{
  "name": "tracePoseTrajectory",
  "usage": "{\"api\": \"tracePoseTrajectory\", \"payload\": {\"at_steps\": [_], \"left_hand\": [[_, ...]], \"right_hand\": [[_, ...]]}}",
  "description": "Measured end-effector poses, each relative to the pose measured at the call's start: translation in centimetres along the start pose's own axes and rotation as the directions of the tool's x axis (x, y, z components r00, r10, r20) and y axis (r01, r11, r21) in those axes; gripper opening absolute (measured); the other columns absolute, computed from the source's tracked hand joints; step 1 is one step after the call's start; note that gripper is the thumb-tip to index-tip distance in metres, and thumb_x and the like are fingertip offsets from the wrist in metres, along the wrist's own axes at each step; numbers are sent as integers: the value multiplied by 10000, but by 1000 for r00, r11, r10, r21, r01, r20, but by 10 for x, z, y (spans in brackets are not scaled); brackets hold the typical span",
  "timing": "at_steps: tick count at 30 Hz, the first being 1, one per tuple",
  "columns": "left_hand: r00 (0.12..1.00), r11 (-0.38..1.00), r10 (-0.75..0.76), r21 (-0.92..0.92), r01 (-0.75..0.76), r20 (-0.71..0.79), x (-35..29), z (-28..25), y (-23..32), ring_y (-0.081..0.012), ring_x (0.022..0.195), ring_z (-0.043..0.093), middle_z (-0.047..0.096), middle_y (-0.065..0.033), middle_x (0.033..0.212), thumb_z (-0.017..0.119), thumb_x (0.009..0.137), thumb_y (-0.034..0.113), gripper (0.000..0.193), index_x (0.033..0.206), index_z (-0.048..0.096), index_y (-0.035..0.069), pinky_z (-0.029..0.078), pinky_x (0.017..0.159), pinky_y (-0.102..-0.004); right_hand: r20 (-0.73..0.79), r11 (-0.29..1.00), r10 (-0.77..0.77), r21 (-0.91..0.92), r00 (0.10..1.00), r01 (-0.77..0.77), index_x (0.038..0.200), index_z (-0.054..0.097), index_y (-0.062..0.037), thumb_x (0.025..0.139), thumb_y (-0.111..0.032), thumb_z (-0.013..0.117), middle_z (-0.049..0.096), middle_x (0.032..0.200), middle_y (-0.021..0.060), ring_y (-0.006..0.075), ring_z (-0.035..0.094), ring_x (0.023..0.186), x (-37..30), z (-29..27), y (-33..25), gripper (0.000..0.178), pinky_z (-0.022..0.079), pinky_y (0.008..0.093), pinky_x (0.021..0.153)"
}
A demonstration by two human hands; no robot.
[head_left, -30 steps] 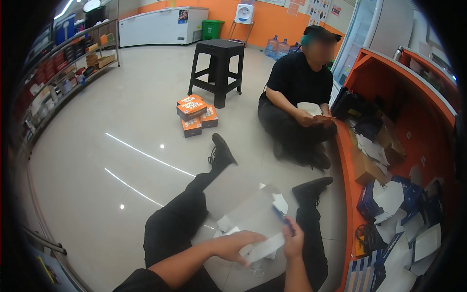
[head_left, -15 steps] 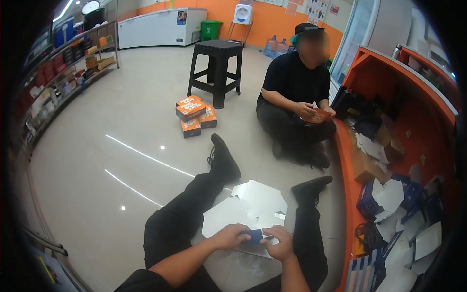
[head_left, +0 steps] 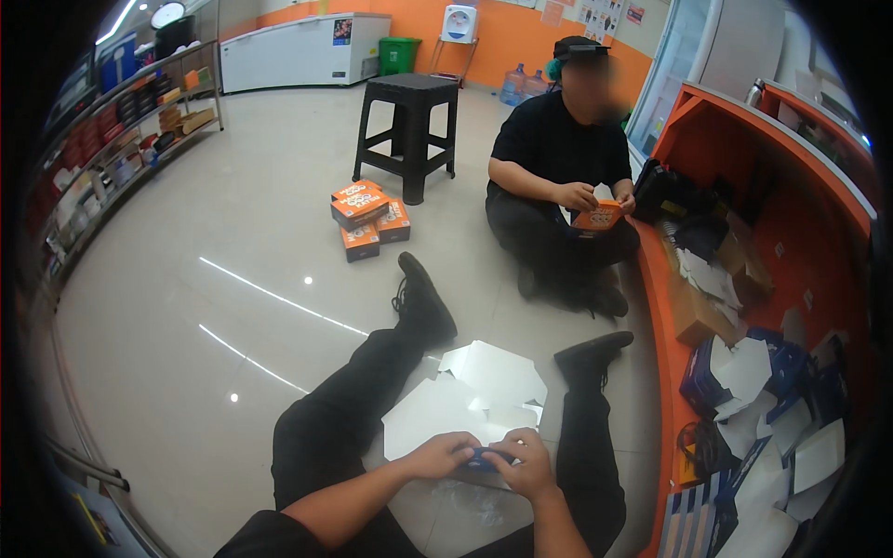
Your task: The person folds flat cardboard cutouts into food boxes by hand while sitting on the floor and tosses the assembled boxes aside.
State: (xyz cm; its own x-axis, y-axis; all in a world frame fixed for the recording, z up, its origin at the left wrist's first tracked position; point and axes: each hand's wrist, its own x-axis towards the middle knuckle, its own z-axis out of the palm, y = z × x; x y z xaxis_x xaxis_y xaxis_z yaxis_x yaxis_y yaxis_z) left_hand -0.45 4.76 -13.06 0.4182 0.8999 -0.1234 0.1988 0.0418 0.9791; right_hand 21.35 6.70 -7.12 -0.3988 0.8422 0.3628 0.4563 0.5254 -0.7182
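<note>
A small blue item (head_left: pixel 486 458) is pinched between the closed left hand (head_left: pixel 445 454) and right hand (head_left: pixel 526 461), near, over white card sheets (head_left: pixel 465 400); folding seems underway, needing a steady two-handed grip.

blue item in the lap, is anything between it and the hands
Nothing visible does. The left hand and right hand both already touch the small blue item, pinching it between them above the white sheets.

Single head-worn fisheye view, downward and forward; lap close below, shop floor (head_left: pixel 233 242) beyond
</note>
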Motion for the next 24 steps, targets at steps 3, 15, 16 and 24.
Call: {"api": "tracePoseTrajectory", "payload": {"at_steps": [3,15,16,24], "left_hand": [[998,998,59,-21,-60,-15,1,7,-8,-209,1036,640,695,-117,1085,541,1027,183,234,1190,637,44,479,950,-356],[955,818,297,512,-262,16,-13,-32,19,-306,1052,661,623,-184,1256,720,929,292,507,1325,568,14,520,930,-402],[954,819,298,510,-263,12,-11,-33,15,-306,1052,661,623,-184,1256,720,929,292,507,1325,568,14,520,930,-402],[997,736,77,675,-42,-22,-14,-16,29,-308,920,696,730,-89,956,687,901,308,190,999,761,162,549,816,-425]], "right_hand": [[99,1000,-21,7,995,20,905,790,-98,759,-166,849,650,927,68,271,614,930,-1,2,6,172,485,390,859],[13,936,352,-1,936,-352,895,739,-35,788,-145,811,737,820,127,288,704,815,0,-39,30,170,530,377,852],[10,937,350,10,937,-350,891,741,-26,779,-137,813,741,827,130,282,704,802,-1,-42,35,173,546,360,764],[315,982,166,-137,935,-128,875,756,-83,811,-214,787,736,849,100,296,671,855,-4,1,19,149,440,401,897]]}}
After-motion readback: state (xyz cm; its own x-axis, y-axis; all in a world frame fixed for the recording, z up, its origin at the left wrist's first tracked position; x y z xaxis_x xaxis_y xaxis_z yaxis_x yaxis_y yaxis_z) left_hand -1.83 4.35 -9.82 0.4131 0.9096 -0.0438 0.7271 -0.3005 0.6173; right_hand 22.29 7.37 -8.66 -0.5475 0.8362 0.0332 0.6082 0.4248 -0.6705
